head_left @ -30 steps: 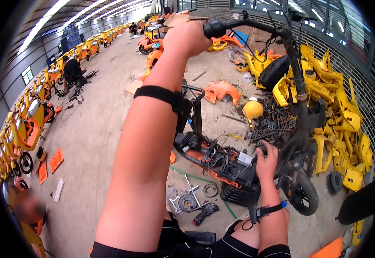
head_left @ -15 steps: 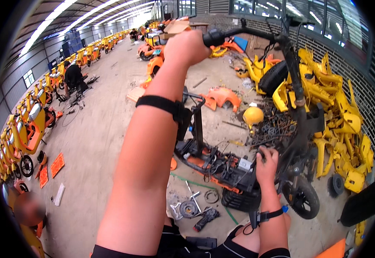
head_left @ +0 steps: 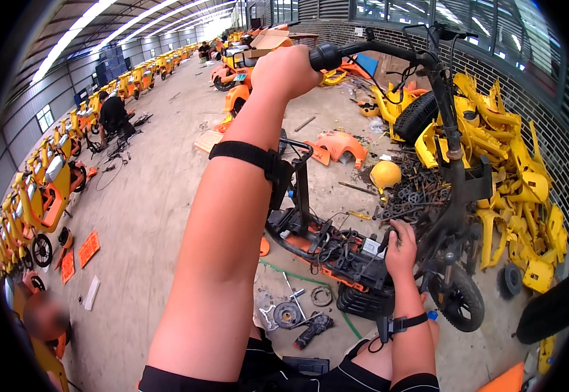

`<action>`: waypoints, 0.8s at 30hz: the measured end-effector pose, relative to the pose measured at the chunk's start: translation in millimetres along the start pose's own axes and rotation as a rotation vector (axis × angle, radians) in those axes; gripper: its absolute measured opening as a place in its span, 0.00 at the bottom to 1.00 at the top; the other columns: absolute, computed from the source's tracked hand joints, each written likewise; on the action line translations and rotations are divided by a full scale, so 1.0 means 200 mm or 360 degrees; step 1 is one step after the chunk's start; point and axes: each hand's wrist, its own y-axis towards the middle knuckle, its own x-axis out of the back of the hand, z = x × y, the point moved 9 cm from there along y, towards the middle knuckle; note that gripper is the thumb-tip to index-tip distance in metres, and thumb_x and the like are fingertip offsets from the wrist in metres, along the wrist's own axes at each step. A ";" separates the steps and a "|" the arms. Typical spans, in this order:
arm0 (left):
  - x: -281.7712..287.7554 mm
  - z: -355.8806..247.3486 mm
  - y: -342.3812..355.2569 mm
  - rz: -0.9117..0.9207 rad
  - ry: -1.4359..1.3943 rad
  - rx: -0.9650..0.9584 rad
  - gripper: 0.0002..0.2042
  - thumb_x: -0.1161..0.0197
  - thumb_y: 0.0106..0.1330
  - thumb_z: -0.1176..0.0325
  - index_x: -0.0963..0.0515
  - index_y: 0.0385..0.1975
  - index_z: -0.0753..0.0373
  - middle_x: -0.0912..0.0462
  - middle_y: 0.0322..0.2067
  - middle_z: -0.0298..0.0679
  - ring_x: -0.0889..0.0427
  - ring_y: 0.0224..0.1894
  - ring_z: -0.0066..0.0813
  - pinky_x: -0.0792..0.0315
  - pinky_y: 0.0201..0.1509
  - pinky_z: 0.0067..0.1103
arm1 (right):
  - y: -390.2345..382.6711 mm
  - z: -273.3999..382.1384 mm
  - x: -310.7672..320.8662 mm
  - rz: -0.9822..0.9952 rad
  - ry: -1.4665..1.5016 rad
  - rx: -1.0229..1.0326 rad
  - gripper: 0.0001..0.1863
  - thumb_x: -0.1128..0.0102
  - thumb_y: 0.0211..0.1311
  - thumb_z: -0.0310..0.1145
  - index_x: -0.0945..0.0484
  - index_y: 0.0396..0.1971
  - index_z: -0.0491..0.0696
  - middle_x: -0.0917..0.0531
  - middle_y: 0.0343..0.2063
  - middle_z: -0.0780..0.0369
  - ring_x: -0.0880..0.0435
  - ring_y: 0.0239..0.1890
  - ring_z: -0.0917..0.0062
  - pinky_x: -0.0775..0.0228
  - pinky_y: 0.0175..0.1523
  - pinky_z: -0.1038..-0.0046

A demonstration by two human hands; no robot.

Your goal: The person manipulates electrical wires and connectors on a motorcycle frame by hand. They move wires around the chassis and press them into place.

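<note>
My left hand [head_left: 286,70] is closed on the black grip of the handlebar [head_left: 379,47] of a stripped electric scooter [head_left: 453,130]. Low on the scooter, my right hand [head_left: 400,249] has curled fingers around something dark and slim, too small to name, beside the open deck [head_left: 327,245]. Tangled wires and a pale box [head_left: 372,247] lie in that deck. The scooter's front wheel [head_left: 457,297] stands right of my right forearm. On the floor before me are a power drill [head_left: 314,330], a round metal disc [head_left: 287,315] and a cross-shaped wrench [head_left: 295,295].
Yellow body panels [head_left: 526,176] are heaped along the brick wall at right. A pile of dark metal parts [head_left: 415,193] and a yellow helmet [head_left: 385,175] lie behind the scooter. Rows of yellow scooters [head_left: 43,189] line the left, where a person [head_left: 113,114] crouches.
My right hand has shifted slightly left, its fingers turning a little more upright. My left hand keeps its hold on the handlebar, and the scooter stays put.
</note>
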 end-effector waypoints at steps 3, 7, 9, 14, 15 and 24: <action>0.00 0.00 -0.01 -0.0019 0.0003 -0.0025 0.20 0.30 0.57 0.51 0.14 0.44 0.56 0.10 0.38 0.45 0.10 0.42 0.43 0.18 0.48 0.36 | 0.00 0.02 0.01 -0.0044 -0.0007 0.0008 0.14 0.41 0.73 0.30 0.18 0.54 0.45 0.22 0.52 0.55 0.21 0.56 0.58 0.28 0.60 0.61; -0.01 0.00 0.00 -0.0038 -0.0012 -0.0024 0.20 0.30 0.57 0.52 0.14 0.44 0.56 0.10 0.38 0.45 0.10 0.42 0.43 0.18 0.48 0.36 | -0.01 -0.04 0.02 -0.0099 -0.0098 -0.0069 0.13 0.39 0.72 0.33 0.17 0.52 0.45 0.22 0.51 0.56 0.21 0.55 0.59 0.28 0.59 0.60; -0.01 0.01 0.00 -0.0030 -0.0003 -0.0021 0.19 0.30 0.57 0.52 0.14 0.44 0.56 0.10 0.38 0.45 0.10 0.43 0.43 0.18 0.49 0.36 | -0.01 -0.03 0.00 -0.0070 -0.0047 -0.0084 0.13 0.38 0.72 0.33 0.17 0.52 0.45 0.22 0.51 0.56 0.21 0.54 0.59 0.28 0.59 0.60; -0.01 0.00 0.00 -0.0027 -0.0001 -0.0029 0.19 0.30 0.57 0.52 0.14 0.44 0.56 0.10 0.38 0.45 0.10 0.43 0.43 0.18 0.49 0.36 | 0.00 -0.03 0.00 -0.0082 0.0033 -0.0067 0.14 0.40 0.72 0.31 0.19 0.53 0.43 0.20 0.53 0.54 0.20 0.55 0.57 0.28 0.60 0.60; -0.01 -0.01 0.00 -0.0022 -0.0005 -0.0030 0.19 0.30 0.57 0.52 0.15 0.44 0.56 0.10 0.38 0.45 0.10 0.43 0.43 0.18 0.49 0.36 | 0.00 -0.03 0.00 -0.0101 0.0010 -0.0063 0.14 0.40 0.72 0.30 0.19 0.53 0.43 0.20 0.54 0.54 0.20 0.56 0.57 0.28 0.61 0.60; -0.01 0.00 0.00 -0.0042 0.0021 -0.0022 0.19 0.30 0.57 0.52 0.15 0.45 0.56 0.10 0.39 0.45 0.10 0.43 0.43 0.18 0.49 0.36 | -0.01 0.01 -0.01 -0.0066 -0.0006 -0.0036 0.15 0.43 0.73 0.31 0.20 0.55 0.43 0.19 0.54 0.53 0.20 0.58 0.56 0.29 0.63 0.61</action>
